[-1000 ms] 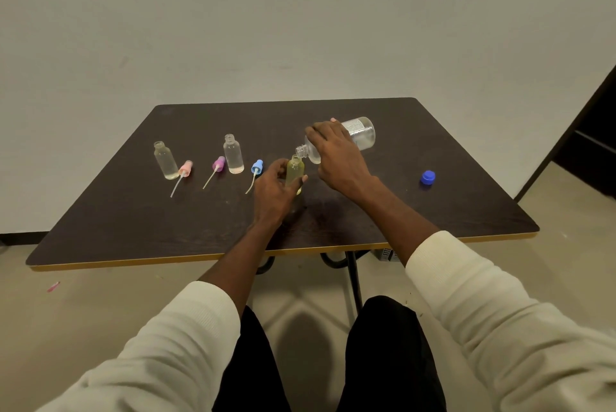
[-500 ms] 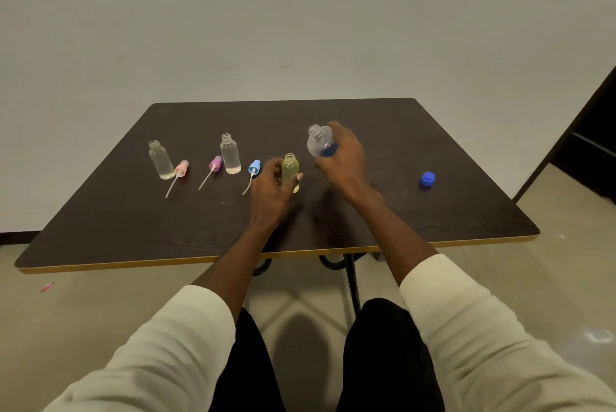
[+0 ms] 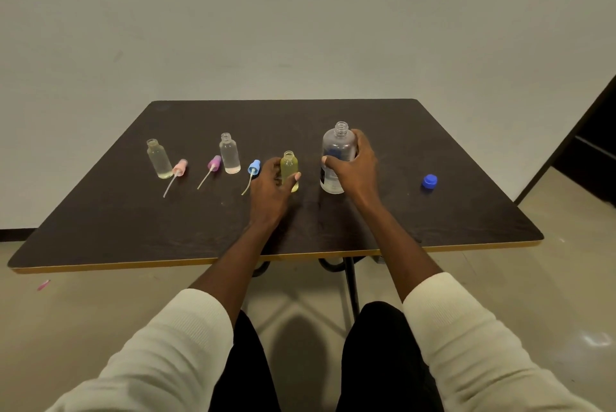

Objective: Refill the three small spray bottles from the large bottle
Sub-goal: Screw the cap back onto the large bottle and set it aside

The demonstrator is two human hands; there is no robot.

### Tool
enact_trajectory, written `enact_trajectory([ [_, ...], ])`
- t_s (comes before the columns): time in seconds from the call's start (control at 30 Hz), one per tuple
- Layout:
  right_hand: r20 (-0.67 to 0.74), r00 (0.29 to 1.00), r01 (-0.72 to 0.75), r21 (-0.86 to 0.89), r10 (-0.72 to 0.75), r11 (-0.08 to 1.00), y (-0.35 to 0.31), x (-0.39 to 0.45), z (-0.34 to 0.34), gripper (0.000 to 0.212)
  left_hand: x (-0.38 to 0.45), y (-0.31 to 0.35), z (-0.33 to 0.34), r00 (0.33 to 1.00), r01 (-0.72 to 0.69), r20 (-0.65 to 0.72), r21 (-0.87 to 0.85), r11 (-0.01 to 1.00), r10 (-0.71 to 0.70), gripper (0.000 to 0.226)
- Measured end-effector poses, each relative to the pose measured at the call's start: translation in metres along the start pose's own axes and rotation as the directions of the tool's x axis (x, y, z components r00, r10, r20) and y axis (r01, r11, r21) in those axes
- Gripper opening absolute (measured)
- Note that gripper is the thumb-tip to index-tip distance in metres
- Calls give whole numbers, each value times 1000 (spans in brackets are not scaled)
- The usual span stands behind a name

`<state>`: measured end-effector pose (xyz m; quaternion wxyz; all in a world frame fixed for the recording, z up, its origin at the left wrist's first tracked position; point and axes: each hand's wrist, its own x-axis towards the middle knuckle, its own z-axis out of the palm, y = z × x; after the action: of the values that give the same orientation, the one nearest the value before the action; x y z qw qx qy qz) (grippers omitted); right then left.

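Three small spray bottles stand upright and uncapped on the dark worktop [image 3: 133,228], in a loose row from the left side toward the middle. The leftmost small bottle [image 3: 159,159] is clear with a pale liquid at its base; the middle small bottle [image 3: 229,153] is clear with a thin pinkish layer at the bottom; the yellow-tinted small bottle [image 3: 289,169] stands nearest the middle. Three spray heads lie on their sides among them, each with a thin dip tube: a pink spray head [image 3: 180,167] just beside the leftmost bottle, a purple spray head [image 3: 214,163] just left of the middle bottle, and a blue spray head [image 3: 254,167] beside the left hand.

One large bottle [image 3: 337,155], clear, open-necked and upright, stands on the worktop right of the yellow-tinted one; a little clear liquid shows at its base. The right hand [image 3: 356,168] has its grip wrapped round it. The left hand [image 3: 271,185] has its grip closed round the yellow-tinted bottle, thumb across the front.

One blue cap [image 3: 429,181] lies alone toward the right edge, well apart from the bottles.
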<state>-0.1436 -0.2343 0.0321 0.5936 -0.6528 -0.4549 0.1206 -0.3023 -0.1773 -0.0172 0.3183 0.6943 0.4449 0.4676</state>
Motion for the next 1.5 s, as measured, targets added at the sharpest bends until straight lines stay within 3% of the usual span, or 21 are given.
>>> enact_trajectory([
  [0.13,24,999,30,8,-30,1000,4,0,-1,54,0,1,0,1000,14,5,7,1000,-14,38],
  [0.23,21,999,42,10,-42,999,8,1,-2,60,-1,3,0,1000,17,-25,8,1000,-17,41],
  [0.43,38,999,38,-2,-38,999,12,5,-3,63,-4,8,-1,998,15,-64,-13,1000,-16,74],
  [0.53,51,998,32,2,-32,999,13,7,-3,63,-11,12,-2,975,-124,-180,51,991,131,64],
  [0.6,56,998,10,17,-11,1000,16,5,-3,73,-16,12,1,903,-315,-262,134,940,340,51],
  [0.67,51,998,-30,35,29,999,19,0,-2,91,-24,12,8,829,-471,-235,195,860,507,46],
  [0.77,-20,998,-59,87,61,994,20,-9,-5,96,-36,21,26,808,-561,-116,144,815,577,46],
  [0.83,-96,994,-45,85,53,995,20,-13,-10,88,-41,31,39,854,-515,-46,73,854,519,50],
  [0.93,-152,988,-35,13,37,999,25,-17,-25,74,-37,42,57,947,-318,22,-49,947,320,74],
  [1.03,-133,991,-10,-253,-24,967,39,-15,-48,57,-30,50,75,987,-149,40,-105,983,154,95],
  [1.13,-59,995,34,-536,-77,844,56,-9,-74,51,-25,61,92,999,-33,26,-168,985,38,101],
  [1.3,-49,998,-66,-750,44,658,78,1,-105,57,-13,57,112,1000,-12,-9,-221,975,10,84],
  [1.37,-29,993,-99,-755,117,648,85,5,-111,48,-9,56,116,1000,-20,4,-207,978,22,78],
  [1.43,-4,997,-57,-745,82,665,87,8,-116,27,-5,57,116,999,-30,21,-215,976,35,76],
  [1.5,-9,1000,-17,-720,15,694,84,8,-118,22,-4,57,115,998,-47,25,-220,974,53,75],
])
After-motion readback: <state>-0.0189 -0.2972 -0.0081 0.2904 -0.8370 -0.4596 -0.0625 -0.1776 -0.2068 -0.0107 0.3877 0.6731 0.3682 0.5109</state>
